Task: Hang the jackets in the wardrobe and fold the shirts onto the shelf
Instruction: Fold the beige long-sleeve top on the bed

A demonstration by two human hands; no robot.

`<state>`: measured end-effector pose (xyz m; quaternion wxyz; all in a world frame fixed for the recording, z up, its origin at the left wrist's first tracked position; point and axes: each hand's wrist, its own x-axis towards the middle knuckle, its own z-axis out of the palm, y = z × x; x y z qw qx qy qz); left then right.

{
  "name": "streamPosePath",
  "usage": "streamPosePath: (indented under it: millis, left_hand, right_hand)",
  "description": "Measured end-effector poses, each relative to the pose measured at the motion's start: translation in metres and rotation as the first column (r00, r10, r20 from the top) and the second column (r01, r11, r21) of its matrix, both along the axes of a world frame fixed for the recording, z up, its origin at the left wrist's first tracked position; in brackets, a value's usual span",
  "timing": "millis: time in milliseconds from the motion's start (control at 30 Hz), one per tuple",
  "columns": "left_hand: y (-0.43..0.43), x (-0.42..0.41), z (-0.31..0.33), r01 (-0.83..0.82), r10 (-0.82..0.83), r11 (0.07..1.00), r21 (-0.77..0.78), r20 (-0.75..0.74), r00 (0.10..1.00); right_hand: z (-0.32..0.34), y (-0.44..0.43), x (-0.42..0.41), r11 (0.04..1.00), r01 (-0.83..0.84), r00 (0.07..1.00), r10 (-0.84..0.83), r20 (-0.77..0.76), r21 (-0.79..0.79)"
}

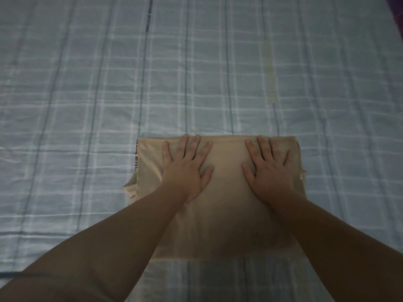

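The tan shirt is seen folded into a rough rectangle, laid flat on the checked bed sheet, low and a little right of centre in the view. Both hands are spread on it now. The left hand is laid palm down on the upper left part of the fold, fingers straight and fanned, fingertips reaching almost to the far edge. The right hand is laid the same way on the upper right part, thumb turned inward toward the other thumb. Nothing is gripped by either hand: the fingers are laid flat and relaxed, and the cloth is simply pressed under the palms. A gap of bare fabric is seen between the two thumbs.

At the shirt's left edge a line of dark printed lettering can be made out, too blurred to be read. Below it a small flap of cloth is seen poking out past the folded side. On the right edge a little tab is seen sticking out as well.

The sheet is marked by pale blue and white checks with darker lines running away from the camera. A yellowish streak is seen on it beyond the right hand, well apart from the shirt. A patch of purple fabric is just caught in the top right corner.
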<state>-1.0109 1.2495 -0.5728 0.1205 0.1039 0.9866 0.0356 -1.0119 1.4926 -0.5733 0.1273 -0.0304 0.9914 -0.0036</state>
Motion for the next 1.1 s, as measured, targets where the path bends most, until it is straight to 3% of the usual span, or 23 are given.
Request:
streamPosePath:
  millis: [167, 300, 467, 667, 967, 1100]
  left_hand:
    - [0.006, -0.005, -0.003, -0.032, 0.033, 0.999, -0.024, 0.047, 0.998]
    - [-0.003, 0.005, 0.01, -0.007, 0.005, 0.998, 0.055, 0.045, 0.999]
    - [-0.028, 0.087, 0.038, -0.025, 0.03, 0.992, 0.12, -0.043, 0.999]
    - [-0.063, 0.175, 0.017, -0.019, 0.021, 0.998, 0.064, -0.028, 0.999]
    - [-0.068, 0.178, -0.01, -0.024, 0.034, 0.996, 0.086, -0.118, 0.992]
    - [-0.067, 0.177, 0.0, -0.023, 0.029, 0.997, 0.077, -0.07, 0.997]
  right_hand:
    - [-0.001, -0.002, -0.005, 1.0, 0.021, 0.999, -0.02, 0.032, -0.014]
    - [0.015, -0.002, -0.001, 0.999, 0.027, 0.999, -0.025, 0.045, -0.028]
    - [0.04, 0.012, 0.069, 0.993, -0.016, 0.989, -0.001, -0.145, -0.114]
    - [0.016, 0.043, 0.153, 0.99, -0.013, 0.997, 0.003, -0.072, -0.137]
    - [-0.005, 0.044, 0.151, 0.973, -0.011, 0.989, -0.024, -0.147, -0.229]
    - [0.002, 0.043, 0.15, 0.978, -0.011, 0.993, -0.015, -0.12, -0.21]
